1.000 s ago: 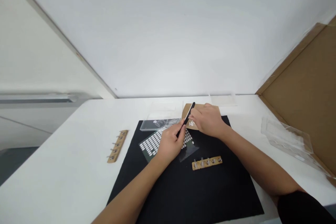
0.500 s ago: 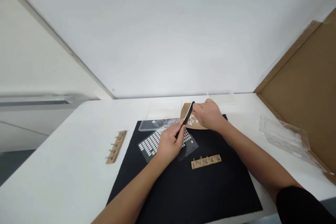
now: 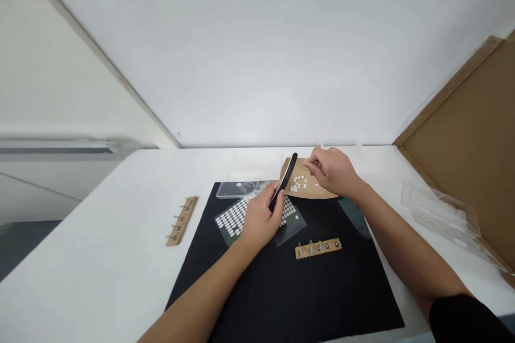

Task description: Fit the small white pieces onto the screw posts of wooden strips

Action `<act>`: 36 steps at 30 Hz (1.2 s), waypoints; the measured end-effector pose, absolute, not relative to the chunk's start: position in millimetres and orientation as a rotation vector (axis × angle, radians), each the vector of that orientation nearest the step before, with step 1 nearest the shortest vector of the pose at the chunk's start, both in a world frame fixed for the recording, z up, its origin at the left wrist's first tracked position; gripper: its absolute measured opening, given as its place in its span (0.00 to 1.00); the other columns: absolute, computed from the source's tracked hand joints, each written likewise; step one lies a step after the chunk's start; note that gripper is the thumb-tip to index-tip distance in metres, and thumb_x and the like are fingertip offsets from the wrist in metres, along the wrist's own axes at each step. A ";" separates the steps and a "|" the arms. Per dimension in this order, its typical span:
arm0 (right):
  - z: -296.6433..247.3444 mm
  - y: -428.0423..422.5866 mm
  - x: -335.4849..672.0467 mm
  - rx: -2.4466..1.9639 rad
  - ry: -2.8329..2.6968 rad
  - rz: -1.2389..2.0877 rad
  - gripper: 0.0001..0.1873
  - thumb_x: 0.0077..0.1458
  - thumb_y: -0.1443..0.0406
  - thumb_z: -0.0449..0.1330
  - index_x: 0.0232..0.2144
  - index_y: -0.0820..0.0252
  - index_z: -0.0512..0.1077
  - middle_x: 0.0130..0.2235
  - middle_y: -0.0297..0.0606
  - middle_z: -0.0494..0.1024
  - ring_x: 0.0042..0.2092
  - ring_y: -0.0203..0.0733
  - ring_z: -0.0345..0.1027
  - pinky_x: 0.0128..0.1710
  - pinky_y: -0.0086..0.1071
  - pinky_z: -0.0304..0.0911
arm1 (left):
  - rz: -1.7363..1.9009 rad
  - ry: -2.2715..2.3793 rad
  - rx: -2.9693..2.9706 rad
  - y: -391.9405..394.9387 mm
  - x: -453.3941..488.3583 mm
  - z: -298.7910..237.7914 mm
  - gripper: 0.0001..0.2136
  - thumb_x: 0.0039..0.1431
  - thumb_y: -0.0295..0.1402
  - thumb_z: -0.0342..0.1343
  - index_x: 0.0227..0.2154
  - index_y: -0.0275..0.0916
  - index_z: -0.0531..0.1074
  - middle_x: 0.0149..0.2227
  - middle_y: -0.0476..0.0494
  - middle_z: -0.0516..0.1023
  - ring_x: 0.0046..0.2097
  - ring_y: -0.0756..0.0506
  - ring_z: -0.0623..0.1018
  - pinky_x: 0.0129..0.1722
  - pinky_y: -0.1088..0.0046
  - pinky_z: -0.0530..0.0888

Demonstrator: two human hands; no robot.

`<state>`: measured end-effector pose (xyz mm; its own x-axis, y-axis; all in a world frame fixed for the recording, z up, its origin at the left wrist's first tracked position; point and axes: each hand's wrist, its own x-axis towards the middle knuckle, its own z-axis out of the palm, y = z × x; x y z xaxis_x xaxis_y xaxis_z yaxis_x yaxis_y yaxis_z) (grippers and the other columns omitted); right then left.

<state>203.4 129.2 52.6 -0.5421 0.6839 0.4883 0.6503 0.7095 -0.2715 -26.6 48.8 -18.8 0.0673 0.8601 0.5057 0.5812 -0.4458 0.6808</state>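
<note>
My left hand [image 3: 263, 216] is closed around a slim, curved black nail file [image 3: 287, 176], which points up and away with a pale edge showing. Apart from it, to the right, my right hand [image 3: 332, 170] hovers over a brown paper sheet [image 3: 316, 188] with its fingertips pinched. Whatever those fingers hold, if anything, is too small to make out. Small white pieces [image 3: 298, 184] lie on the brown paper. Under my left hand, partly hidden, is a clear sheet with rows of white oval stickers [image 3: 233, 218].
A black mat [image 3: 314, 300] covers the table's middle. On it lies a wooden strip with clear upright pieces [image 3: 318, 248]; a similar wooden strip [image 3: 183, 221] sits left of the mat. A clear box [image 3: 235, 188] stands behind, clear plastic trays [image 3: 442, 209] at right, beside a cardboard panel [image 3: 466, 118].
My right hand has come away from the nail file, moving right with its fingertips pinched. The left hand keeps the file in nearly the same place. More of the brown paper shows.
</note>
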 end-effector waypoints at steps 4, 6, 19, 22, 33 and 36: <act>52.3 125.4 199.1 -0.958 -2.346 0.106 0.13 0.76 0.59 0.53 0.37 0.56 0.67 0.31 0.36 0.82 0.31 0.42 0.70 0.38 0.38 0.54 | 1.323 1.421 2.024 47.1 -24.4 -18.1 0.13 0.75 0.35 0.52 0.54 0.39 0.77 0.50 0.42 0.87 0.50 0.40 0.87 0.50 0.67 0.81; 51.9 125.6 197.8 -0.943 -2.344 0.114 0.12 0.76 0.59 0.53 0.37 0.56 0.67 0.32 0.36 0.83 0.31 0.41 0.70 0.38 0.38 0.55 | 1.321 1.404 2.006 47.2 -24.4 -17.6 0.13 0.75 0.35 0.52 0.54 0.40 0.77 0.51 0.42 0.87 0.51 0.41 0.86 0.51 0.67 0.81; 61.8 119.5 202.7 -0.810 -2.105 0.739 0.13 0.71 0.54 0.62 0.38 0.55 0.69 0.32 0.32 0.81 0.31 0.37 0.75 0.34 0.33 0.66 | 1.119 1.375 2.165 40.5 -28.0 -20.2 0.16 0.74 0.35 0.51 0.60 0.39 0.66 0.38 0.44 0.86 0.36 0.41 0.86 0.38 0.66 0.79; 67.2 118.8 207.2 -0.842 -2.074 0.808 0.14 0.71 0.53 0.62 0.38 0.55 0.70 0.32 0.32 0.80 0.31 0.37 0.74 0.33 0.34 0.67 | 0.884 1.212 2.454 42.0 -36.5 -14.4 0.13 0.75 0.34 0.50 0.57 0.41 0.69 0.38 0.45 0.86 0.32 0.42 0.85 0.33 0.68 0.76; 79.9 114.9 215.2 -0.892 -1.980 0.890 0.15 0.69 0.53 0.65 0.36 0.55 0.70 0.32 0.34 0.79 0.31 0.36 0.73 0.31 0.33 0.69 | 0.607 0.893 2.930 51.1 -47.2 -10.1 0.09 0.73 0.32 0.51 0.43 0.39 0.76 0.36 0.44 0.80 0.32 0.44 0.81 0.29 0.69 0.73; 82.3 111.9 214.4 -0.896 -2.062 0.913 0.17 0.68 0.51 0.65 0.35 0.56 0.69 0.30 0.33 0.79 0.30 0.37 0.73 0.30 0.32 0.66 | 0.705 0.839 2.924 50.6 -45.5 -8.7 0.08 0.71 0.31 0.53 0.43 0.38 0.77 0.39 0.40 0.80 0.37 0.43 0.81 0.36 0.66 0.78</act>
<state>214.4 111.9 82.3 -0.5159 0.7974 0.3130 0.3042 0.5121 -0.8032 -45.5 50.6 -8.7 0.7537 0.5072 0.4180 0.4987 -0.8556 0.1390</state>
